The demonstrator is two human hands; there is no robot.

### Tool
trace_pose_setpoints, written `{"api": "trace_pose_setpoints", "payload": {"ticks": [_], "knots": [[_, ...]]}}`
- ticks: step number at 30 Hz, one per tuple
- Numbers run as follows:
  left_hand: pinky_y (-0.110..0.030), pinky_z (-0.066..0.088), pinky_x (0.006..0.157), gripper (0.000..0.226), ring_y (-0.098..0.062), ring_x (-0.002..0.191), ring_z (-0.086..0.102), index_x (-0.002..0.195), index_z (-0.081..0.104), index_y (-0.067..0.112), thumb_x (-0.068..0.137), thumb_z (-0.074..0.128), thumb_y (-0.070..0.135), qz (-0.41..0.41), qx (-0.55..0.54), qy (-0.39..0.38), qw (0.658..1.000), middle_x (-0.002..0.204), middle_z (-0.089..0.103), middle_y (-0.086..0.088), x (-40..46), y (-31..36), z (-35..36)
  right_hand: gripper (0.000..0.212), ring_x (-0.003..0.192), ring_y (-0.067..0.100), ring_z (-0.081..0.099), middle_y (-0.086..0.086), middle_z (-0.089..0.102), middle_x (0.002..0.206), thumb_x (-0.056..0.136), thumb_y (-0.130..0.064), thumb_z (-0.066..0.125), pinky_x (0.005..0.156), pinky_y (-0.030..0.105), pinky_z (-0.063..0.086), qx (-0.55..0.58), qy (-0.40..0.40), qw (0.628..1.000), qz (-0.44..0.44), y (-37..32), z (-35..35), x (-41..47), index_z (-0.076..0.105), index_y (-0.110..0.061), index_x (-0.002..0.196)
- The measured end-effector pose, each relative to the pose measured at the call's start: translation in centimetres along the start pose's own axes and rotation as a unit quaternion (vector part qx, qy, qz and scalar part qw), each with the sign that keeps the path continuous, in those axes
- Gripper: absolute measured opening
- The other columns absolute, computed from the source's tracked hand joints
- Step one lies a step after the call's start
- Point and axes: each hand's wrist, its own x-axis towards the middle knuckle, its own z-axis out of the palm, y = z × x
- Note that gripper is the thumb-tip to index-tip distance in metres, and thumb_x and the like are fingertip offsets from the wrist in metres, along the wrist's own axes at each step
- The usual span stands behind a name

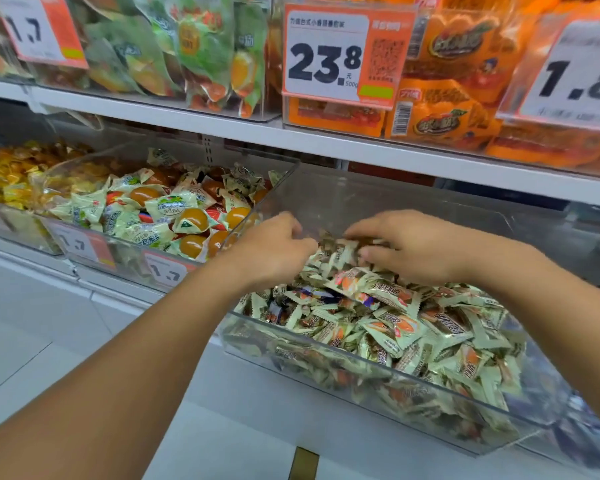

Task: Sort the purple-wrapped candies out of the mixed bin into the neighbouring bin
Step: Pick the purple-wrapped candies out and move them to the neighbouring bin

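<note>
Forearms fill the foreground, both reaching forward into a clear plastic bin.

Left to right along the shelf: a bin of yellow-wrapped sweets (pixel 11 174); then a neighbouring bin (pixel 84 237) of pale green packets with orange jelly showing; then the mixed bin (pixel 361 365), heaped with cream-and-green wrapped candies.

Left hand (pixel 274 247) sits at the mixed bin's left wall, fingers curled down into the pile; whether it pinches anything cannot be told, fingertips hidden among wrappers. Right hand (pixel 406 244) lies on the heap toward the back of the pile, fingers bent, thumb tucked toward the candies; it seems to be raking or gathering rather than gripping, but no held piece shows.

Purple-wrapped candies (pixel 312 293) show as a few blue-purple wrappers just below and to the near side of the left hand, partly buried under cream packets, long axis running roughly left-right. Another purple scrap (pixel 369 299) lies nearer the right hand.

Judgement: left hand is closer to the purple cluster and to the neighbouring bin. The pick calls for drawing the hand back toward the body, then carrying leftward over the shared wall.
</note>
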Motion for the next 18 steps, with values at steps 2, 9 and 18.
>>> {"api": "trace_pose_setpoints", "payload": {"ticks": [2, 9, 18], "knots": [[-0.036, 0.052, 0.084, 0.033, -0.018, 0.099, 0.06, 0.119, 0.06, 0.019, 0.095, 0.061, 0.041, 0.053, 0.037, 0.04, 0.997, 0.115, 0.062, 0.004, 0.0, 0.6, -0.3, 0.041, 0.125, 0.011, 0.051, -0.007, 0.056, 0.138, 0.101, -0.031, 0.055, 0.102, 0.024, 0.04, 0.013, 0.1, 0.995, -0.02, -0.2, -0.2, -1.4, 0.052, -0.028, 0.141], [-0.03, 0.057, 0.077, 0.036, -0.015, 0.079, 0.068, 0.106, 0.073, 0.015, 0.092, 0.065, 0.046, -0.019, 0.246, -0.154, 0.957, 0.101, 0.072, -0.005, -0.2, -0.1, -1.0, 0.032, 0.113, -0.002, 0.057, -0.021, 0.065, 0.123, 0.088, -0.038, 0.073, 0.099, 0.026, 0.046, 0.017, 0.027, 0.993, -0.115, -3.2, 1.1, -1.4, 0.069, -0.039, 0.12], [-0.034, 0.039, 0.11, 0.092, -0.026, 0.139, 0.041, 0.155, 0.03, 0.019, 0.081, 0.075, 0.051, -0.03, 0.229, -0.179, 0.956, 0.157, 0.036, -0.001, 0.9, -0.5, 0.4, 0.025, 0.105, 0.002, 0.059, -0.022, 0.066, 0.121, 0.098, -0.026, 0.058, 0.089, 0.021, 0.042, -0.021, -0.042, 0.999, -0.008, 1.3, 0.4, 0.4, 0.074, -0.037, 0.114]]}}
